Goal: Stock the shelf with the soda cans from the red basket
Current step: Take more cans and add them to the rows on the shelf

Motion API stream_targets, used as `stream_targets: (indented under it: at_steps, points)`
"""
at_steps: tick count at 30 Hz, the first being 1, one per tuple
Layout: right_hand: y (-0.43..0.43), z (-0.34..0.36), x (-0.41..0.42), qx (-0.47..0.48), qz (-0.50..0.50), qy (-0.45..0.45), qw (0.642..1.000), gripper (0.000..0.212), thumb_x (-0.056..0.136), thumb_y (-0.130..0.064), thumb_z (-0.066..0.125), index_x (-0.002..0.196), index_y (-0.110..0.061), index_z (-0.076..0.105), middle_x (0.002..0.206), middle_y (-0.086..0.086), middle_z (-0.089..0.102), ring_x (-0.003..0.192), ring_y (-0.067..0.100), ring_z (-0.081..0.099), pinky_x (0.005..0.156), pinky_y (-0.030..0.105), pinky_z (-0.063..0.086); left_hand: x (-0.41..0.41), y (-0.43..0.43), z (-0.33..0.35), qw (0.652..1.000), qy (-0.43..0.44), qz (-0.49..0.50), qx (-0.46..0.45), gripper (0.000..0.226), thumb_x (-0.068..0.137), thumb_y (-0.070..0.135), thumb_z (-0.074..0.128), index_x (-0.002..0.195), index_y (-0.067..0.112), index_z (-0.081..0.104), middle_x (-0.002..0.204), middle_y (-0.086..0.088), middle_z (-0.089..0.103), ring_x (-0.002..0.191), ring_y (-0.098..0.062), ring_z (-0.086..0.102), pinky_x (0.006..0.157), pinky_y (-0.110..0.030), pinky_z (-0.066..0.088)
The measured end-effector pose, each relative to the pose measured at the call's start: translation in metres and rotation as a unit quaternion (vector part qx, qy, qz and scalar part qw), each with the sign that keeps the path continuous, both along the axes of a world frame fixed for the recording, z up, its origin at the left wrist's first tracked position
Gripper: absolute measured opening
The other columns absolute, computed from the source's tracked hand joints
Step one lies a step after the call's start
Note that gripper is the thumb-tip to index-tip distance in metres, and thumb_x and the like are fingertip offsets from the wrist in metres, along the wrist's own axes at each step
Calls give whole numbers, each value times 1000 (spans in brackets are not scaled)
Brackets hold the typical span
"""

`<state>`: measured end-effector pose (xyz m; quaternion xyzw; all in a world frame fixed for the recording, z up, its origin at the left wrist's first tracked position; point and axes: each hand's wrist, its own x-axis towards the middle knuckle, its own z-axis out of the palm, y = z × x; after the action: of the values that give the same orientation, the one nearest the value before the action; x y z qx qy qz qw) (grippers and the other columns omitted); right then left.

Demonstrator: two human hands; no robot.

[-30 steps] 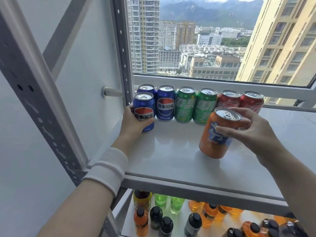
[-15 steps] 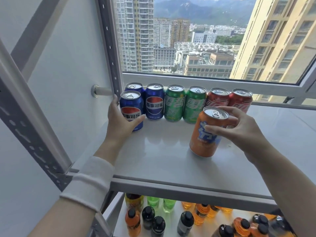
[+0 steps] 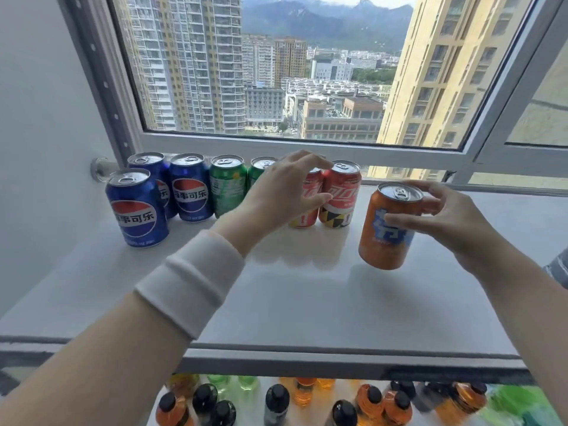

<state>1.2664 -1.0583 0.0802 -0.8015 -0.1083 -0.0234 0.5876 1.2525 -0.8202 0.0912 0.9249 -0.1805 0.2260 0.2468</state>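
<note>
My right hand (image 3: 455,224) grips the orange can (image 3: 388,241) near its top, thumb in front and fingers behind. The can is tilted, just right of the red cans (image 3: 341,195), probably to extend the back row on the shelf (image 3: 307,302). My left hand (image 3: 282,195) arches over the red cans, fingers curved. I cannot tell if it touches them; possibly steadying.

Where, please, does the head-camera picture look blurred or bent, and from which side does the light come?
Head view: daylight comes through the window behind the cans, throwing shadows and reflections toward the camera on the shelf; head view: the wide lens tilts the window frame at the edges; the bottles below smear at lower right, while the orange can is sharp.
</note>
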Motion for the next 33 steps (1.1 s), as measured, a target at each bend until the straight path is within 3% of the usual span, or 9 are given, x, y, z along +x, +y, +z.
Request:
stream_targets:
  at_steps: [6, 11, 15, 21, 25, 29, 33]
  points:
    - [-21, -10, 49, 7, 9, 24, 1000, 62, 64, -4, 80, 121, -16, 57, 101, 4, 68, 90, 12, 63, 69, 24, 49, 49, -41, 10, 994, 37, 10, 105, 51, 84, 31, 64, 130, 20, 47, 136, 2, 48, 121, -20, 49, 97, -35, 42]
    - [-17, -14, 84, 21, 28, 28, 999, 61, 66, -2, 78, 122, -14, 55, 106, 8, 65, 84, 8, 62, 59, 14, 50, 64, -48, 8, 987, 57, 41, 144, 51, 85, 34, 62, 132, 21, 45, 140, 1, 44, 123, -20, 45, 87, -32, 40]
    - [-15, -15, 105, 21, 38, 34, 998, 65, 65, -5, 80, 124, -13, 55, 111, 8, 64, 96, 17, 63, 66, 21, 51, 67, -49, 5, 986, 60, 53, 148, 49, 86, 34, 61, 131, 22, 46, 138, 3, 46, 121, -19, 47, 75, -27, 34]
    - [-8, -17, 121, 22, 58, 42, 997, 64, 65, -7, 80, 124, -14, 54, 121, 11, 59, 107, 24, 59, 67, 23, 50, 70, -48, -1, 988, 58, 48, 137, 47, 85, 33, 62, 128, 22, 49, 133, 3, 50, 119, -18, 48, 80, -27, 34]
    - [-9, -18, 127, 16, 58, 46, 997, 66, 64, -11, 81, 124, -16, 55, 122, 9, 59, 110, 25, 57, 81, 33, 53, 72, -48, -1, 988, 58, 45, 134, 46, 84, 31, 62, 127, 21, 50, 131, 2, 51, 118, -19, 48, 81, -28, 37]
    - [-9, -17, 124, -3, 70, 40, 997, 66, 68, -7, 78, 128, -14, 50, 116, 8, 58, 102, 21, 57, 71, 25, 52, 71, -50, -1, 988, 58, 42, 136, 45, 85, 31, 63, 127, 21, 51, 131, 1, 50, 118, -19, 47, 84, -31, 41]
    - [-10, -20, 122, -20, 80, 30, 996, 68, 71, -8, 77, 131, -16, 47, 116, 5, 58, 103, 19, 57, 75, 26, 52, 70, -52, -2, 987, 56, 48, 144, 46, 86, 31, 61, 128, 20, 48, 133, 1, 48, 121, -19, 45, 86, -30, 39]
